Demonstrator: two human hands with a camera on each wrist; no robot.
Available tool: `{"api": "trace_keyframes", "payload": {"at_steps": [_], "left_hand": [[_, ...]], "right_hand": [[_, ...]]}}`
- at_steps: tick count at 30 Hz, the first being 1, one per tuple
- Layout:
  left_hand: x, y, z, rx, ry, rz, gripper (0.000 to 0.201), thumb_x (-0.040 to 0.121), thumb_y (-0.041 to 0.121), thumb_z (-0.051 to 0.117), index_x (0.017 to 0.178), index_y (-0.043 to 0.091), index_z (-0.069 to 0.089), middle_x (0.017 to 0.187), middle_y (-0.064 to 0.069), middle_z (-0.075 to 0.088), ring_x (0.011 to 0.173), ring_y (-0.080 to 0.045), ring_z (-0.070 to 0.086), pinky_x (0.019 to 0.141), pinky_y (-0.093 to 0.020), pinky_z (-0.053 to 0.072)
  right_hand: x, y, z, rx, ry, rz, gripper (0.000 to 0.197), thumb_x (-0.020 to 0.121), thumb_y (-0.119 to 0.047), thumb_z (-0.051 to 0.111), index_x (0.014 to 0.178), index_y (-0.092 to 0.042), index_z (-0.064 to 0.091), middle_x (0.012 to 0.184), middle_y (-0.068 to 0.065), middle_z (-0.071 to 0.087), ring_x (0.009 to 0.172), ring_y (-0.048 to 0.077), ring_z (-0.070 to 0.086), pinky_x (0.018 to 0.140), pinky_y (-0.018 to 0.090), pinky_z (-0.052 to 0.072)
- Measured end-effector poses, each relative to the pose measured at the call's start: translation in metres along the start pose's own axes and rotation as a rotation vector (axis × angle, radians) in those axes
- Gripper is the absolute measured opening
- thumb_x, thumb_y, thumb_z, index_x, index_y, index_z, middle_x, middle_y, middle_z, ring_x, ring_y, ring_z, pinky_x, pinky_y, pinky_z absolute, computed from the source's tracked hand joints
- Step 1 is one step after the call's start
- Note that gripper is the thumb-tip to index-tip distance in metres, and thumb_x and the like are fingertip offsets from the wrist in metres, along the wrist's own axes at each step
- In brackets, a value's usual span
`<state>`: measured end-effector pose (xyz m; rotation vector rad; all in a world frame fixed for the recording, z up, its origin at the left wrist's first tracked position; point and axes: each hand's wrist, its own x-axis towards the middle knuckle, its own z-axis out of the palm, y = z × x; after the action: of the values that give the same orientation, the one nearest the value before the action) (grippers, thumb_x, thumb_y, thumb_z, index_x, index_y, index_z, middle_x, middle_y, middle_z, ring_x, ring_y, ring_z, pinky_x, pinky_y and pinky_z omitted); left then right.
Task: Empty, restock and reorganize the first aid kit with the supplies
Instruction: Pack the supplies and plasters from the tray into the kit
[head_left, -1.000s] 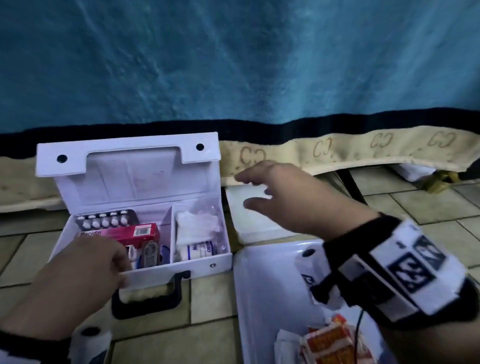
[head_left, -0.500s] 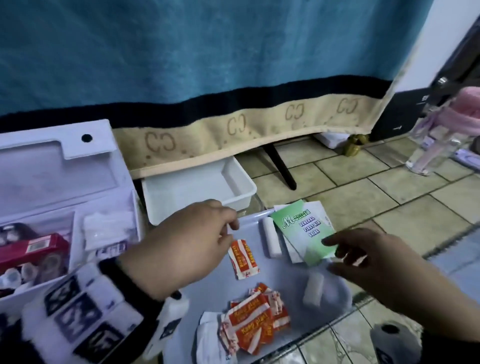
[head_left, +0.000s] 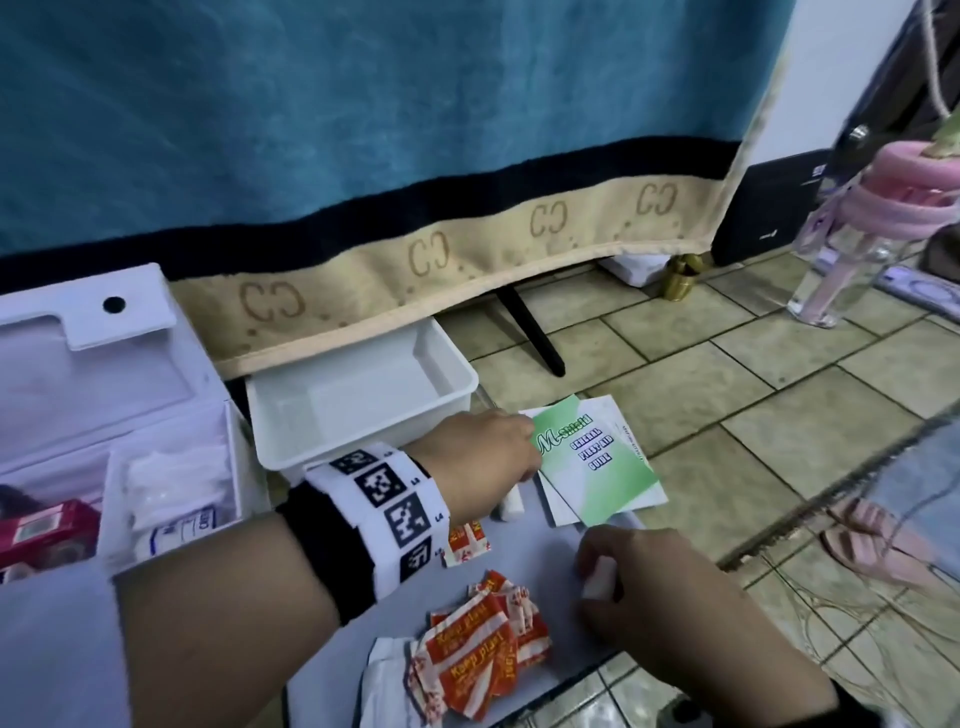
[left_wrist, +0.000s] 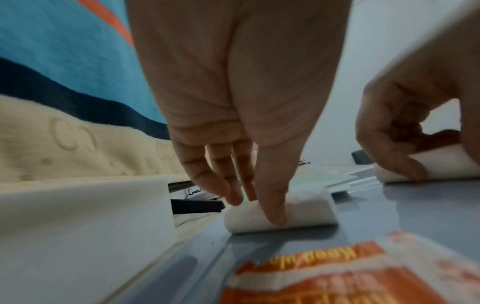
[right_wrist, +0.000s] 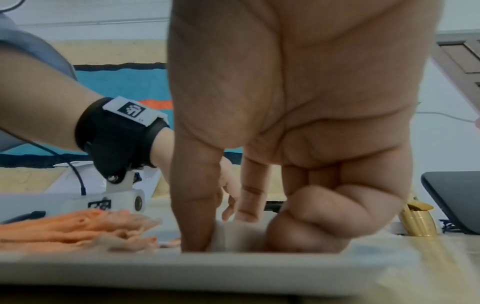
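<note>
The white first aid kit (head_left: 104, 332) stands open at the left, with a red box (head_left: 47, 530) and white dressings (head_left: 171, 493) inside. On the grey tray (head_left: 545, 561) lie orange plaster packets (head_left: 478, 654) and a green guide booklet (head_left: 597, 462). My left hand (head_left: 511, 483) reaches across and pinches a white gauze roll (left_wrist: 280, 211) beside the booklet, thumb on the near side and fingers behind. My right hand (head_left: 589, 558) grips a second white gauze roll (head_left: 597, 579) near the tray's right edge; thumb and forefinger clasp that roll (right_wrist: 233, 236) in the right wrist view.
An empty white bin (head_left: 358, 353) sits between the kit and the booklet, under a hanging blue blanket (head_left: 363, 130). A black leg (head_left: 530, 332) stands behind it. A clear bottle with a pink lid (head_left: 852, 249) and a pink sandal (head_left: 872, 535) are on the tiled floor at the right.
The view swung right from the kit to the tray. My left hand moved from the tray's far edge onto the roll by the booklet. My right hand dropped and closed on the other roll.
</note>
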<state>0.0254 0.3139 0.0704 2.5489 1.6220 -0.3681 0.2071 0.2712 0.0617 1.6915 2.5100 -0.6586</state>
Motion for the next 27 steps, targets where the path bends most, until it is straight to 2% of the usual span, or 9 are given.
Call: {"api": "trace_keyframes", "payload": {"at_steps": [4,7,11,15,17,19,22,25,27], "left_hand": [[-0.006,0.000,0.001,-0.004,0.047,-0.025,0.021,0.085,0.011,0.055,0.105,0.019,0.056,0.113,-0.002,0.048,0.111,-0.022,0.044,0.079,-0.035,0.040],[-0.028,-0.003,-0.008,-0.099,0.212,-0.081,0.015,0.090,0.016,0.051,0.102,0.024,0.052,0.110,0.004,0.055,0.108,-0.017,0.045,0.081,-0.030,0.033],[-0.084,-0.014,-0.027,-0.281,0.465,-0.301,0.009,0.093,0.034,0.050,0.100,0.028,0.047,0.100,0.008,0.059,0.096,-0.016,0.053,0.078,-0.030,0.033],[-0.165,-0.051,-0.023,-0.438,0.603,-0.596,0.012,0.089,0.024,0.056,0.100,0.029,0.054,0.094,0.009,0.058,0.078,-0.012,0.054,0.065,-0.029,0.038],[-0.202,-0.076,-0.011,-0.468,0.584,-0.777,0.018,0.089,0.017,0.057,0.100,0.030,0.055,0.093,0.005,0.057,0.074,-0.012,0.053,0.060,-0.028,0.035],[-0.225,-0.097,0.002,-0.431,0.480,-0.867,0.023,0.088,0.013,0.057,0.102,0.031,0.058,0.096,0.000,0.056,0.083,-0.019,0.055,0.064,-0.029,0.033],[-0.232,-0.117,0.019,-0.365,0.300,-0.834,0.026,0.089,0.016,0.057,0.112,0.027,0.061,0.106,0.003,0.052,0.099,-0.017,0.054,0.075,-0.026,0.032],[-0.223,-0.123,0.030,-0.366,0.242,-0.759,0.024,0.088,0.020,0.059,0.111,0.025,0.059,0.110,0.004,0.057,0.106,-0.015,0.052,0.083,-0.026,0.038],[-0.214,-0.125,0.033,-0.355,0.251,-0.736,0.016,0.084,0.021,0.062,0.099,0.022,0.056,0.103,0.002,0.060,0.101,-0.016,0.053,0.076,-0.027,0.039]], "right_hand": [[0.001,0.002,-0.009,0.073,0.001,-0.059,0.005,0.075,-0.028,0.054,0.077,-0.029,0.050,0.065,-0.004,0.050,0.059,0.011,0.045,0.052,0.019,0.034],[0.003,-0.006,-0.028,0.166,0.011,-0.090,0.007,0.073,-0.024,0.057,0.080,-0.026,0.054,0.051,-0.002,0.051,0.047,0.011,0.042,0.046,0.018,0.033],[0.013,-0.029,-0.044,0.237,0.050,-0.156,0.011,0.074,-0.027,0.061,0.079,-0.031,0.052,0.054,-0.012,0.055,0.048,0.007,0.045,0.050,0.017,0.037],[0.030,-0.067,-0.043,0.273,0.132,-0.228,0.017,0.080,-0.036,0.065,0.077,-0.028,0.051,0.054,-0.005,0.059,0.050,0.007,0.050,0.052,0.017,0.039],[0.038,-0.089,-0.040,0.294,0.145,-0.279,0.017,0.084,-0.029,0.064,0.075,-0.028,0.049,0.052,-0.012,0.055,0.049,0.006,0.047,0.050,0.016,0.037],[0.043,-0.117,-0.038,0.325,0.137,-0.358,0.016,0.086,-0.031,0.062,0.078,-0.030,0.048,0.062,-0.021,0.057,0.053,0.005,0.049,0.052,0.018,0.038],[0.050,-0.159,-0.035,0.332,0.093,-0.445,0.015,0.089,-0.047,0.055,0.097,-0.039,0.046,0.079,-0.021,0.064,0.066,0.001,0.056,0.057,0.018,0.041],[0.059,-0.195,-0.030,0.263,0.051,-0.522,0.015,0.093,-0.040,0.053,0.107,-0.037,0.052,0.093,-0.015,0.068,0.076,0.001,0.058,0.065,0.023,0.046],[0.066,-0.215,-0.025,0.199,0.055,-0.580,0.015,0.093,-0.032,0.052,0.107,-0.033,0.058,0.103,-0.012,0.066,0.084,0.005,0.057,0.067,0.018,0.045]]}}
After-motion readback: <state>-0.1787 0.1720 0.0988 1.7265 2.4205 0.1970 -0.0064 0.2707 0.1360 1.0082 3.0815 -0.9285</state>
